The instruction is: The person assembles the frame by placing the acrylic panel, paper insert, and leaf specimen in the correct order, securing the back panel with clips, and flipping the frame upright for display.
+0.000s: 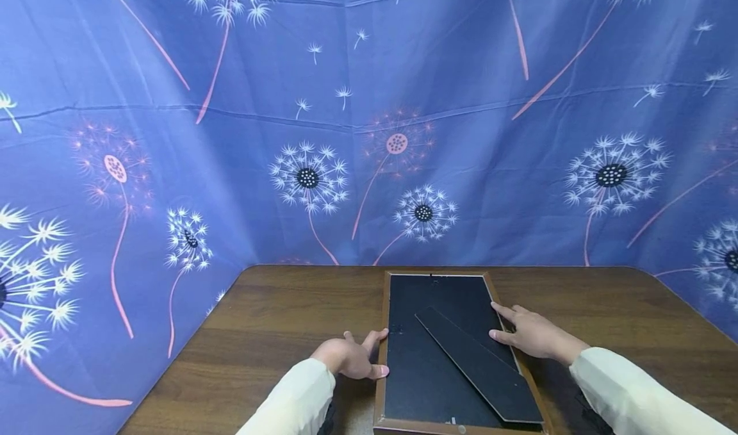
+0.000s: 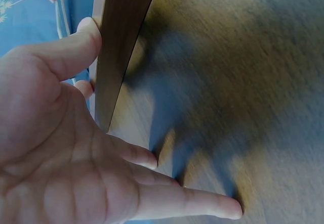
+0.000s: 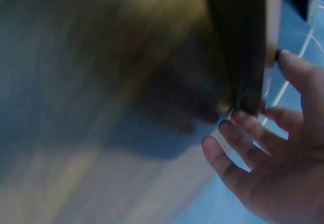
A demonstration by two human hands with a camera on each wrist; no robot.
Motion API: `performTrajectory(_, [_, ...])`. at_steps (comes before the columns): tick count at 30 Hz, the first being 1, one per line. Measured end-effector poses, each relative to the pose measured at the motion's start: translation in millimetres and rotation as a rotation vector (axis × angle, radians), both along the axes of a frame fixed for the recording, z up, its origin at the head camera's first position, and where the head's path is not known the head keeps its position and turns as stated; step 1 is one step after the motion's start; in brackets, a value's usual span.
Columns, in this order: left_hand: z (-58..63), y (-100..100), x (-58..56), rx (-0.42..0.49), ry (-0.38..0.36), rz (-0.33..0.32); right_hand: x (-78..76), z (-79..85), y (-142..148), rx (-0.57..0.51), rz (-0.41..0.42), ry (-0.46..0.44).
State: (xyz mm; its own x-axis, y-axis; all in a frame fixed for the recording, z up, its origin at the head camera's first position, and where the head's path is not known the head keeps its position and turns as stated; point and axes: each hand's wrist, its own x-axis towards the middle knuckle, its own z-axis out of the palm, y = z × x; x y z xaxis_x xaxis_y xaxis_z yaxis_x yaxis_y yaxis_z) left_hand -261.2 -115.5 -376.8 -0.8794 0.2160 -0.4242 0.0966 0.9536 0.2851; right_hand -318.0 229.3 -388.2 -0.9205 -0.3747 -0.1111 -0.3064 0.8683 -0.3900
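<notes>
Head view: a brown-edged picture frame [image 1: 423, 371] sits on the wooden table [image 1: 305, 300], between the two hands, black back up with its stand [image 1: 478, 368] lying slantwise across it; left hand [image 1: 354, 356] has thumb and a finger touching the left edge, right hand [image 1: 533, 332] is spread at the right edge, thumb and a finger reaching over the rim; cream sleeves [image 1: 296, 396] on both arms, blue dandelion-print cloth [image 1: 265, 82] hanging behind.

Left wrist view: thumb up against the frame's side, other fingers stretched out straight to the tabletop, so a pretty wide hand, not wrapped round anything.

Right wrist view: kinda blurry; fingers loose and fanned out beside the frame's dark side; can't tell which of the lower fingertips actually touch it.
</notes>
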Motion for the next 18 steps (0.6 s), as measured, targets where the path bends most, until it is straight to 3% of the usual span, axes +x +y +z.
performTrajectory(9, [2.4, 0.0, 0.1, -0.028, 0.015, -0.017, 3.5, 3.8, 6.0, -0.123, -0.027, -0.043])
performTrajectory(18, [0.4, -0.5, 0.3, -0.023, 0.019, -0.023, -1.0, 8.4, 1.4, -0.084, -0.031, 0.005])
